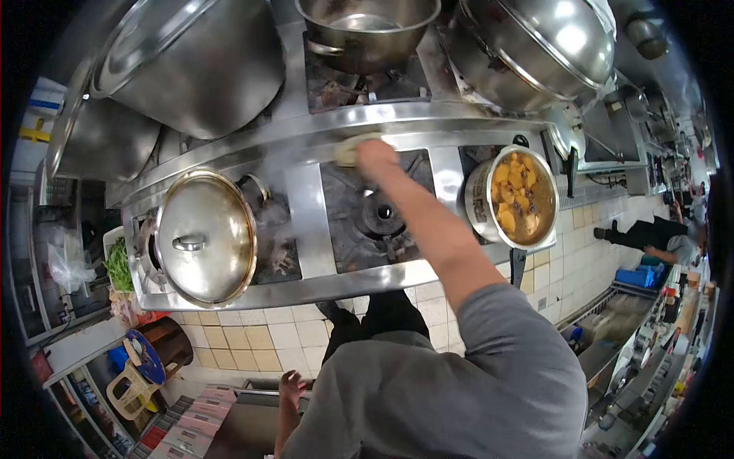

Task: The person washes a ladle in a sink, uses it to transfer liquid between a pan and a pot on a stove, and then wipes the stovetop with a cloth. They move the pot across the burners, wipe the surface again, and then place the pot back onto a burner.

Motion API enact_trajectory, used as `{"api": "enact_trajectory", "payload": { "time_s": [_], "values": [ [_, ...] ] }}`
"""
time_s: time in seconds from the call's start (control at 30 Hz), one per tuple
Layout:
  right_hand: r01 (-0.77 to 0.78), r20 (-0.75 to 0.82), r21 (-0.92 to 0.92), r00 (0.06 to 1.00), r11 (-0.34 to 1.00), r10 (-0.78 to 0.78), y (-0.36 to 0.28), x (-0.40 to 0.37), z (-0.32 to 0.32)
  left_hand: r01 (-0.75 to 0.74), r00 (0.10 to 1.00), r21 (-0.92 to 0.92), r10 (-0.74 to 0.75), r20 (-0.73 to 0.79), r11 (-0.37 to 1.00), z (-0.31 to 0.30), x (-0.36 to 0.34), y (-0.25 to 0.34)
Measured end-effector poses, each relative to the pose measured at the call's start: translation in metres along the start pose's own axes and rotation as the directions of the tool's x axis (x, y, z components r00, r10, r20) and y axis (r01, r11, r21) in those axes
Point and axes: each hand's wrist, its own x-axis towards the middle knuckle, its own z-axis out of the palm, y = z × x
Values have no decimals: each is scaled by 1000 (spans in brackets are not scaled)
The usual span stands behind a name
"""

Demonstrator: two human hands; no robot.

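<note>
On the left of the stove (306, 222) I see a pot with its lid on (205, 237). Low down and near me is my left hand (290, 385); I cannot tell whether it is open or closed. In the middle, my right hand (377, 155) is closed on a yellowish cloth (349, 151), pressed to the far edge of the bare burner (382, 214). Just right of my forearm stands an open pot of stew (522, 200). At the far right another person (650, 233) bends over.
</note>
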Motion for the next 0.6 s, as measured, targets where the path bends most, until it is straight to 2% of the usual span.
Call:
{"api": "enact_trajectory", "payload": {
  "time_s": [0.03,0.07,0.1,0.13,0.17,0.2,0.23,0.27,0.3,0.33,0.37,0.4,0.43,0.47,0.5,0.53,0.57,0.6],
  "values": [
    [-98,-64,54,993,994,101,29,-3,-8,-61,998,107,63,-15,992,-1,-7,-9],
    [-29,-200,-35,980,999,21,70,-1,2,-52,998,100,54,-23,994,1,-20,-21],
    [-178,-112,74,976,981,186,98,7,-8,127,990,-121,-133,-47,985,5,-40,-40],
    [-195,-143,56,969,979,201,118,8,-8,277,952,-343,-306,-31,897,14,-51,-55],
    [-213,-174,39,961,976,217,125,10,-4,401,887,-542,-461,29,738,22,-56,-63],
    [-197,-167,-20,967,980,191,104,7,-3,398,887,-554,-460,30,731,36,-64,-62],
    [-105,-75,-5,992,994,104,70,-2,-9,436,860,-486,-510,-22,757,53,-83,-55],
    [-40,-156,-20,987,999,36,49,20,31,473,832,-419,-550,-79,775,67,-92,-48],
    [-56,-119,22,991,998,58,2,1,11,207,971,-117,-219,-98,971,71,-72,-83],
    [20,-59,-36,998,999,-22,-20,13,25,-151,974,361,201,-105,920,73,-61,-81],
    [69,-40,33,997,997,-68,-39,12,22,-342,840,669,534,-96,660,74,-58,-70],
    [106,-15,44,994,993,-106,-39,5,11,-126,977,435,188,-102,891,71,-44,-76],
    [142,6,54,990,988,-143,-36,1,2,-6,1000,64,6,-13,998,65,-39,-76],
    [117,-25,33,993,993,-117,-18,-2,0,200,980,-385,-183,80,901,56,-39,-73],
    [99,-56,12,994,995,-98,9,-7,-2,373,919,-656,-357,166,656,44,-49,-30],
    [28,-78,-13,997,1000,-29,35,-6,-6,441,875,-739,-427,227,510,39,-47,-21],
    [21,-127,-96,991,995,-34,81,15,14,430,878,-755,-425,222,495,43,-55,-16],
    [49,-262,-267,957,962,-122,125,23,30,443,877,-658,-448,174,609,48,-70,-14]
  ]
}}
